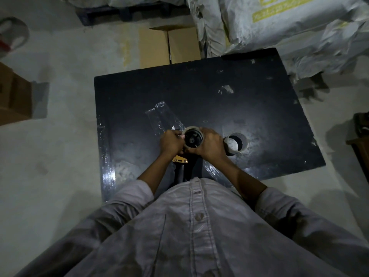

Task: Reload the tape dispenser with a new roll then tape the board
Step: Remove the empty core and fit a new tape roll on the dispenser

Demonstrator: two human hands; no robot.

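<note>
Below the pale shirt (199,226), at frame centre over the black board (199,92), both hands close on the tape roll (193,138), left hand (171,143) beside it, right hand (212,145) steadying it, hub-axis facing upward on the dispenser (180,160).

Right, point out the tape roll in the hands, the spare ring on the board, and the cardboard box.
tape roll (193,129): head view, top rim.
spare ring (245,145): head view, right wall.
cardboard box (153,47): head view, left flap.

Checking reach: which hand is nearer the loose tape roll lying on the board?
Right. The right hand sits just beside the loose tape roll; the left hand is farther, across the dispenser.
</note>
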